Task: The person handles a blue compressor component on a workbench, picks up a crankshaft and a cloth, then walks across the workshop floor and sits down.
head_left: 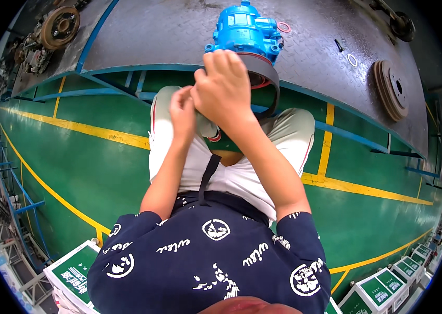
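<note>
A blue-painted compressor-like unit (pixel 243 30) stands at the near edge of the metal bench, its round pulley end toward me. From that end a wide black belt (pixel 275 86) curves down past the bench edge, with some red showing inside its curve. My right hand (pixel 223 83) is in front of the unit's left side, fingers curled and closed; it hides part of the belt, and what lies under the fingers cannot be seen. Lower and to the left, my left hand (pixel 183 111) has its fingers drawn together close to the right hand's thumb. Whatever it pinches is hidden.
On the bench (pixel 320 73) lie a red ring (pixel 284 27), a white ring (pixel 352 60), a small black bolt (pixel 339 45) and a brake drum (pixel 390 90). A rusty brake disc assembly (pixel 60 27) sits at far left. Blue frame bars run beneath the bench.
</note>
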### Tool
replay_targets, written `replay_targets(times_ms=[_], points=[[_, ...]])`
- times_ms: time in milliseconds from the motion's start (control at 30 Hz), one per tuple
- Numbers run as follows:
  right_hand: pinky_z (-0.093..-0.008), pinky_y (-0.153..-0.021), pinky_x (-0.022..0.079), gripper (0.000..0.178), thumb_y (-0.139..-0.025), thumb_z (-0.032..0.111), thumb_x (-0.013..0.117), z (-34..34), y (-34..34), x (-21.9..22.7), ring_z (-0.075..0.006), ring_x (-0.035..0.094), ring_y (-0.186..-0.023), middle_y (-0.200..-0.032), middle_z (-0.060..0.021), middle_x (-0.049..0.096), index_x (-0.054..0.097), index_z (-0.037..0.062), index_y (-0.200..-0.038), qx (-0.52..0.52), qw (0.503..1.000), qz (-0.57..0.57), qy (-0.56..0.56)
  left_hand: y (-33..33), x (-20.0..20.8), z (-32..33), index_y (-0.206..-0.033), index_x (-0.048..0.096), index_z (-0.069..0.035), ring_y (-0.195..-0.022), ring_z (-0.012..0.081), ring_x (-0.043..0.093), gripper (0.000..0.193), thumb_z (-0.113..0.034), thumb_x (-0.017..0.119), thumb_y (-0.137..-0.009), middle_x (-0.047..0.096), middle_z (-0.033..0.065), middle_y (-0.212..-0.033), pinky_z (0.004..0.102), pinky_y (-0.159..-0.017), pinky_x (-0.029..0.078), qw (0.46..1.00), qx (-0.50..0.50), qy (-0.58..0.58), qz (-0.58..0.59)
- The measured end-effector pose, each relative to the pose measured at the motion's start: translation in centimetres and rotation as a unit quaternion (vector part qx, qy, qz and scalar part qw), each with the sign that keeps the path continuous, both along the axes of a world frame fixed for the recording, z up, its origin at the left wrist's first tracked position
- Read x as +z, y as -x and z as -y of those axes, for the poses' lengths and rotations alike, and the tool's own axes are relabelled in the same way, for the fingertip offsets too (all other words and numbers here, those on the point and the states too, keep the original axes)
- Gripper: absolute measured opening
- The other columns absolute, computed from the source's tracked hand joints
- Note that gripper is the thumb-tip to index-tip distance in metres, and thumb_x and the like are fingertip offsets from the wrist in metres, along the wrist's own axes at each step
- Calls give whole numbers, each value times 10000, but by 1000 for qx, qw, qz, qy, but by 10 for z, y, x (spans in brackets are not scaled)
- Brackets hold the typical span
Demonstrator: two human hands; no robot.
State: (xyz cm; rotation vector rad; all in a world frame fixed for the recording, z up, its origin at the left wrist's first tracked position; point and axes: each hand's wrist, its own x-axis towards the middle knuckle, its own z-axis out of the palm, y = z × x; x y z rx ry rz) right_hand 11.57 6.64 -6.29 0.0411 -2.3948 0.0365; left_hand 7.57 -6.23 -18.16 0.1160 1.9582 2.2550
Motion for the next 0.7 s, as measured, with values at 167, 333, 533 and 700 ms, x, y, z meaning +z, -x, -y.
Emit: replay_targets(times_ms=[167,333,533,700], points=[[-399,-1084,395,196,-846,197,618,20,18,-53,-269,566,-1119,-1022,-105,683,737,52,-898,-63,971,54,-224,-3,125,-18,-1255,670,-31,-1184,208,629,259,-65,608,-1006,691,115,-1217,360,-1024,499,934,-81,107,-331],[-373,-1032,453,124,-859,204,623,29,35,-94,-243,585,-1022,-981,-76,612,600,86,-890,-55,992,44,-103,-2,148,-91,-1157,785,-182,-1029,247,653,268,-248,781,-898,731,-4,-1144,391,-895,512,727,-148,257,-619],[-366,-947,457,300,-892,121,657,-6,-25,-73,-240,612,-1114,-1190,-119,655,662,77,-1188,258,923,89,270,12,134,-108,-1022,807,-152,-871,241,639,191,-206,811,-839,760,-7,-1031,354,-770,518,776,-113,189,-592],[-428,-919,473,311,-735,63,750,-54,-92,-43,-299,622,-1062,-1073,-110,676,779,87,-1044,71,955,-161,240,14,141,-107,-1030,794,-126,-810,264,642,234,-134,841,-801,779,42,-1028,358,-744,531,792,-113,155,-580]])
